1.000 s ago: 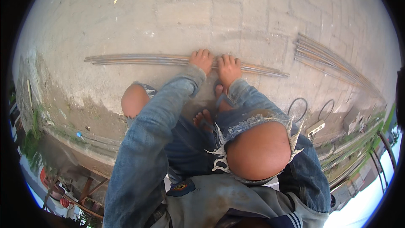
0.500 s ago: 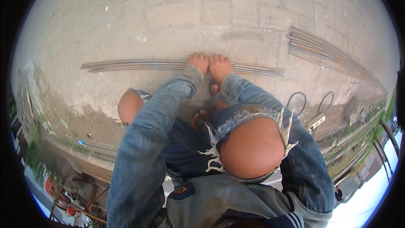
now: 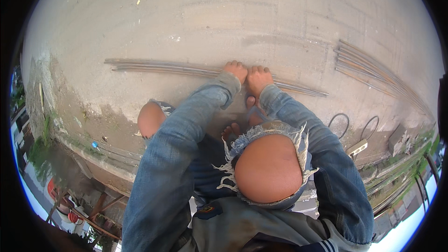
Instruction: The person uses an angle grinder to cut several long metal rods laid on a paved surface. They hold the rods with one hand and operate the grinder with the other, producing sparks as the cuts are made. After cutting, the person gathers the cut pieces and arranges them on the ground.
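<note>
Left hand: the left hand [image 3: 235,70] is resting at centre frame, just above the middle, fingers curled down over the bundle of steel rods [image 3: 177,69] — gripping it from above.
Right hand: the right hand [image 3: 259,77] is sitting just beside the left, touching or nearly touching it, fingers likewise folded over the same bundle; whether the fingertips are closing fully underneath cannot be told.
Steel rods: a long thin bundle is lying flat on the concrete floor [image 3: 261,14], running from the left-centre of the frame, under both hands, and out to the right of centre.
Second rod stack: a separate pile of long rods [image 3: 373,71] is lying at the upper right, well apart from the hands, fanning toward the right rim.
Person: crouching — denim sleeves are coming up from the lower edge, with a bare knee [image 3: 268,168] showing through torn jeans at lower centre and bare toes [image 3: 231,130] just below the hands.
Cable: dark looped cable [image 3: 339,123] and a pale socket block [image 3: 357,147] are lying at the right, near the floor's edge.
</note>
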